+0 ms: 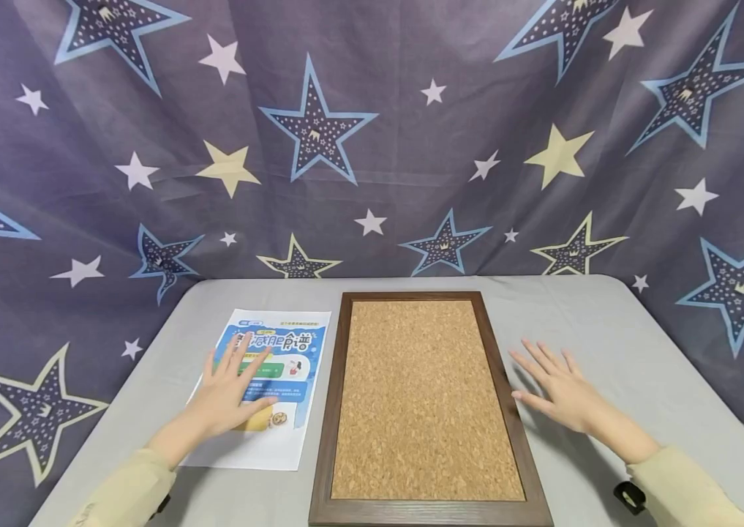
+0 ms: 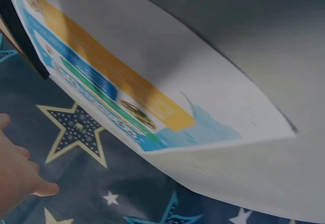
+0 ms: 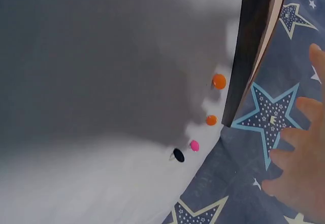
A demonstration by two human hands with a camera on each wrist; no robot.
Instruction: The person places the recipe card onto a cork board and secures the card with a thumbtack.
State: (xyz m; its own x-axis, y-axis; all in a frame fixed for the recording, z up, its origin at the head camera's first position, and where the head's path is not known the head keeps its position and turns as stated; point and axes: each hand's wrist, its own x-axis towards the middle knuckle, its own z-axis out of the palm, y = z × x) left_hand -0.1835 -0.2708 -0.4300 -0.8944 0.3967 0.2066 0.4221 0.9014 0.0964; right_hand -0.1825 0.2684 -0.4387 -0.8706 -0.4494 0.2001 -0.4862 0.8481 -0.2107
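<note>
A printed sheet of paper (image 1: pixel 289 344) with blue, green and yellow patches and Chinese lettering lies on the table's left side. My left hand (image 1: pixel 227 391) is over it, fingers straight and spread, holding nothing; part of the print is hidden beneath. At the centre lies a cork board (image 1: pixel 431 399) in a dark brown wooden frame. To its right my right hand (image 1: pixel 562 391) has its fingers spread and grips nothing. In the right wrist view, two orange pushpins (image 3: pixel 219 81), a pink one (image 3: pixel 194 145) and a black one (image 3: pixel 179 155) rest on the table beside the frame.
The table (image 1: pixel 609 322) wears a pale grey cover with rounded far corners. Behind and beside it hangs a dark curtain (image 1: pixel 398 146) printed with stars. A small black device (image 1: pixel 630 497) is at the right wrist, by a beige sleeve (image 1: pixel 681 487).
</note>
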